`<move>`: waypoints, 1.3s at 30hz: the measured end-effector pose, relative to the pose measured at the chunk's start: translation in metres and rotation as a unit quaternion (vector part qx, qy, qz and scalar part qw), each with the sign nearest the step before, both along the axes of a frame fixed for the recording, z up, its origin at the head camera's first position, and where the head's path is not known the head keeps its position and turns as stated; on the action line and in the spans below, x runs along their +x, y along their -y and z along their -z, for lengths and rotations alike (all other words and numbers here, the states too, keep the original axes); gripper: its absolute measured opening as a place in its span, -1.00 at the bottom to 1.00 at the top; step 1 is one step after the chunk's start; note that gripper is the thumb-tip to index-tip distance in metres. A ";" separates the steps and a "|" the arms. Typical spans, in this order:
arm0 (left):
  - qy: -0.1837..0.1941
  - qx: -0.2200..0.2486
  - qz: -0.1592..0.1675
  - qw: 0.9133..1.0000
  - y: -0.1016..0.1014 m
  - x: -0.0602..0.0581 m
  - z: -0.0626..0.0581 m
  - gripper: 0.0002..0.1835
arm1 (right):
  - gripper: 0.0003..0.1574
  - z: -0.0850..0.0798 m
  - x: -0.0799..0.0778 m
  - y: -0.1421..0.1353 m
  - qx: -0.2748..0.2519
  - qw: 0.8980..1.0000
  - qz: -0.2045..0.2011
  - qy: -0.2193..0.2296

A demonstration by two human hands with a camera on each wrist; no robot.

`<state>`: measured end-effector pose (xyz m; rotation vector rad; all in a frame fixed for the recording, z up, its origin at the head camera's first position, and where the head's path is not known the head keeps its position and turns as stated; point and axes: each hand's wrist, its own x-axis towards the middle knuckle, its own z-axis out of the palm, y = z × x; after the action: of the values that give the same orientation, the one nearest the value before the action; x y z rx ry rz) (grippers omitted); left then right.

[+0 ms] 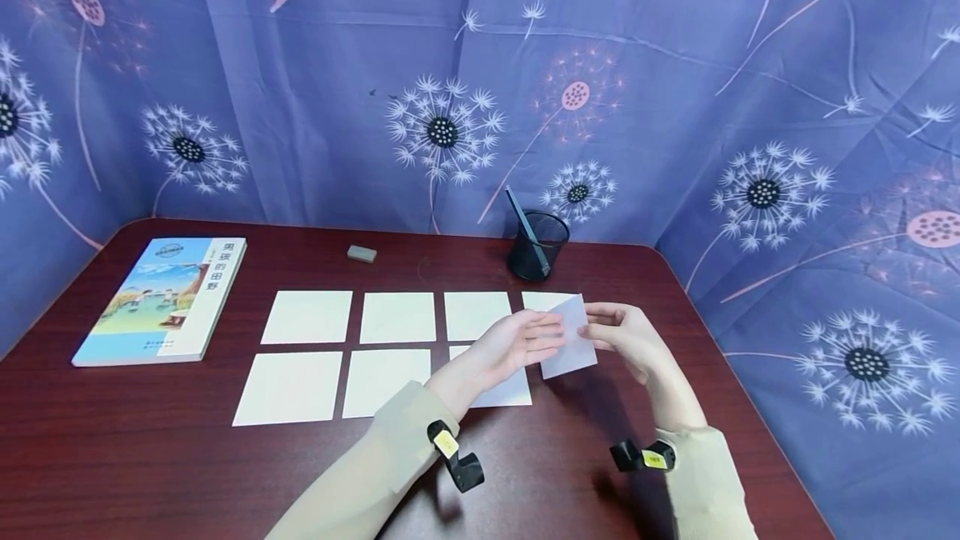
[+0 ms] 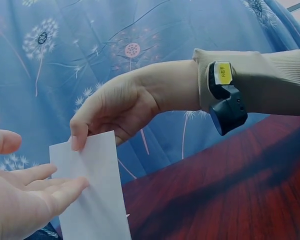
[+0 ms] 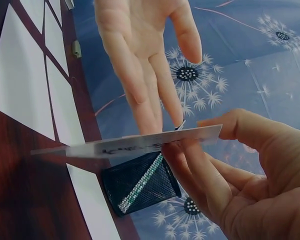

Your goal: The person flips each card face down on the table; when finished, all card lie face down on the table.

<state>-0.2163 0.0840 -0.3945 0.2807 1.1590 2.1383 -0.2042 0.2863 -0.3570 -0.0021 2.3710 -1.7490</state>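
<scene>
My right hand (image 1: 628, 338) pinches a white paper card (image 1: 576, 350) by its upper right edge, thumb on one face and fingers behind. The card stands tilted above the right end of the laid-out cards. My left hand (image 1: 497, 352) has its fingers straight, with their tips right at the card's blank face. In the right wrist view, dark handwriting shows on the other face of the held card (image 3: 115, 146). Several blank white cards (image 1: 307, 317) lie in two rows on the table, and the held card and left hand partly cover the rightmost ones.
A black mesh pen cup (image 1: 536, 252) with a pen (image 1: 527, 223) stands behind the right-hand cards. Toward the back lies a small grey eraser (image 1: 362, 254). A book (image 1: 161, 298) rests at the left. Blue dandelion-print cloth (image 1: 337, 107) surrounds the dark red table (image 1: 150, 457).
</scene>
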 end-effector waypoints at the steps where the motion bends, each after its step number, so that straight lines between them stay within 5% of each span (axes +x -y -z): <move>1: 0.000 0.002 0.003 1.000 0.000 0.000 0.000 -0.41 | -0.32 0.000 0.000 -0.001 -0.002 1.000 0.002 0.001; 9: 0.011 0.013 0.005 1.000 0.002 0.002 0.004 -0.43 | -0.32 0.011 -0.003 -0.022 -0.039 0.999 -0.009 0.019; 24: 0.036 -0.041 -0.013 0.998 0.003 0.007 0.026 -0.45 | -0.33 0.061 -0.014 -0.065 -0.086 0.990 -0.057 0.100; 39: 0.058 -0.076 -0.034 0.995 0.004 0.013 0.041 -0.49 | -0.29 0.065 -0.011 -0.066 0.020 0.992 -0.065 0.107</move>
<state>-0.2038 0.0802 -0.4356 0.0483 1.2711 2.0806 -0.2148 0.3522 -0.4222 0.0336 2.1989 -1.5589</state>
